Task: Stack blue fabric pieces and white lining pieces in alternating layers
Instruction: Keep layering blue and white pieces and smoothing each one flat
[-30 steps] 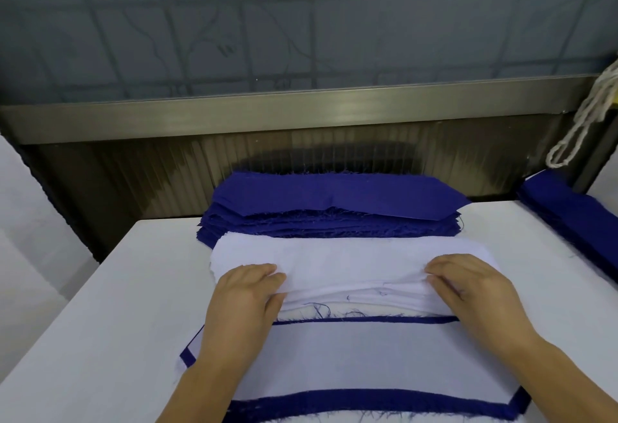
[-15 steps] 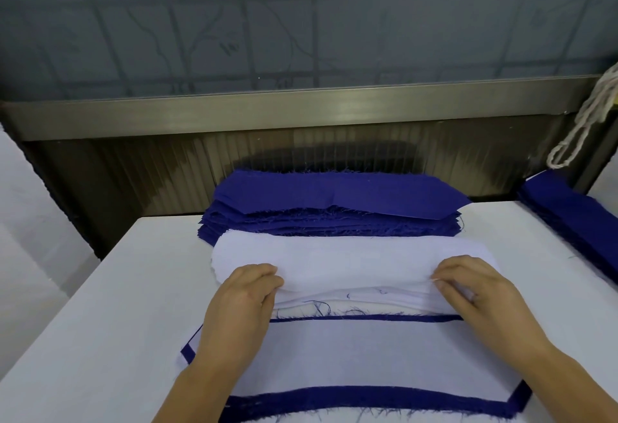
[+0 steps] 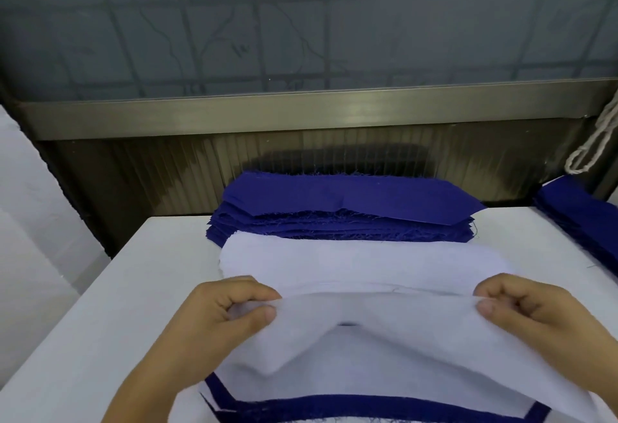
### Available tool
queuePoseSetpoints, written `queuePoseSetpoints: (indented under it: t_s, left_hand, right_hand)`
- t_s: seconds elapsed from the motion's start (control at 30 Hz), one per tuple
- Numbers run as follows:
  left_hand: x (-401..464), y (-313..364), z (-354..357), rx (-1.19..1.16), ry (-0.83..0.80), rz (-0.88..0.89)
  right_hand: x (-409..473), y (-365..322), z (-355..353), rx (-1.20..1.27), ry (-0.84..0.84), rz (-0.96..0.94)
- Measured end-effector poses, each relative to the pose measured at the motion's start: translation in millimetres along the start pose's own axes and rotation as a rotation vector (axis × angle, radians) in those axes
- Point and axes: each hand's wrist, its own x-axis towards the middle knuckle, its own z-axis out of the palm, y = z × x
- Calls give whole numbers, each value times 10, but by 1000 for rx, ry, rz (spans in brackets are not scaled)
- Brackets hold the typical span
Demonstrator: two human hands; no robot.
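A white lining piece (image 3: 384, 325) hangs lifted between my hands, above the near stack. My left hand (image 3: 217, 315) pinches its left top edge between thumb and fingers. My right hand (image 3: 525, 312) pinches its right top edge the same way. Behind it lies the pile of white lining pieces (image 3: 361, 262). Further back sits the stack of blue fabric pieces (image 3: 347, 208). Under the lifted piece is the layered stack (image 3: 368, 406), white on top with a blue edge showing round it.
A white table (image 3: 117, 322) carries everything. Another pile of blue fabric (image 3: 582, 215) lies at the right edge. A white cord (image 3: 595, 142) hangs at the far right. A metal ledge and ribbed panel (image 3: 301, 115) stand behind the table.
Both hands went from resting on the white pile's near edge to pinching its top piece, lifting it and drawing it toward me over the layered stack.
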Motion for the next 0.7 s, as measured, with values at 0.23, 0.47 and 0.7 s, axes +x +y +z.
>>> queuePoseSetpoints:
  t_s: [0.23, 0.47, 0.7]
  left_hand:
    - [29, -174, -15, 214, -327, -191]
    - [73, -139, 72, 420, 265, 94]
    - [-120, -238, -36, 475, 152, 311]
  right_hand:
    - [33, 157, -31, -98, -436, 226]
    - [-19, 16, 174, -196, 216, -96]
    - [-129, 182, 224, -659, 347, -726]
